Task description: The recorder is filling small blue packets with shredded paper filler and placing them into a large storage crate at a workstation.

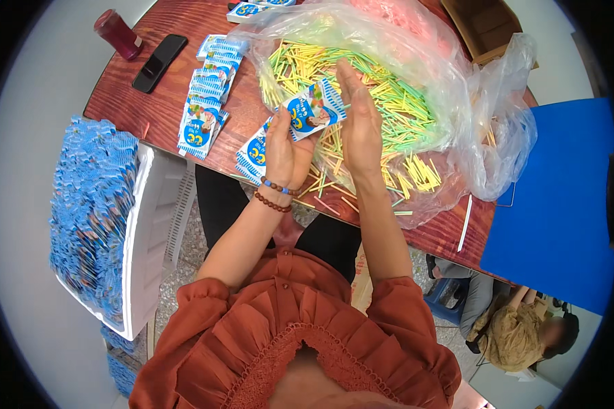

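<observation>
My left hand [284, 146] holds a small blue and white packet [312, 109] above the edge of the wooden table [177, 102]. My right hand [359, 116] stands flat against the packet's right side, fingers straight and together. Under both hands lies a clear plastic bag [457, 102] full of thin yellow, green and pink straws [382, 95]. More of the same packets [254, 155] lie just under my left wrist.
Rows of packets [208, 92] lie on the table's left part, with a black phone [158, 63] and a red bottle [118, 34] beyond. A white crate [147, 238] stacked with blue packets stands at my left. A blue panel [559, 204] is at right; another person [518, 327] sits lower right.
</observation>
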A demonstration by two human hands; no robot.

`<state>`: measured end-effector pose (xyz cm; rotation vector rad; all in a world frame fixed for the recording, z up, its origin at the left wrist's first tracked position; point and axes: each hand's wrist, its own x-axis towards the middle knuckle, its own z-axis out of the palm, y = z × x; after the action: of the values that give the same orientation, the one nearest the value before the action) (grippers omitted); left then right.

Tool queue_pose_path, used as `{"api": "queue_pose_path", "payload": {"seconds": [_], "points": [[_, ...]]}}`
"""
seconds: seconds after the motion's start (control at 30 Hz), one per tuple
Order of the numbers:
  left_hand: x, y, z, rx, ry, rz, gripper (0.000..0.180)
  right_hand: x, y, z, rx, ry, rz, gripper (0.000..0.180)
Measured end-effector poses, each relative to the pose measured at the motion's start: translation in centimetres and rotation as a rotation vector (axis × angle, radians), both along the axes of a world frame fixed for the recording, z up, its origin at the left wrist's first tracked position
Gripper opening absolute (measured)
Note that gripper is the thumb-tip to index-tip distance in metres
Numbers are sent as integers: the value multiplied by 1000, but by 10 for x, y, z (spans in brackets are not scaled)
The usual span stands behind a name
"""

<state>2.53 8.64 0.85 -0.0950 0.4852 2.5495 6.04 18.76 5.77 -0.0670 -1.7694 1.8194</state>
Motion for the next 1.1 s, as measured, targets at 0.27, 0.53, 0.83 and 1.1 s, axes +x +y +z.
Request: {"api": "queue_pose_path", "payload": {"seconds": [0.27, 0.53, 0.83, 1.1], "points": [[-4, -15, -7, 93, -55, -7, 33, 2, -8, -3, 416, -204, 73, 56], [-15, -42, -6, 148, 3, 62, 36, 6, -23, 5, 814, -300, 21, 52], [-15, -115, -23, -218, 181, 470, 22, -31, -88, 0, 148, -361, 264, 15], [-36, -162, -42, -1633, 836, 779, 50, -116, -106, -54, 519, -505, 331, 31]]}}
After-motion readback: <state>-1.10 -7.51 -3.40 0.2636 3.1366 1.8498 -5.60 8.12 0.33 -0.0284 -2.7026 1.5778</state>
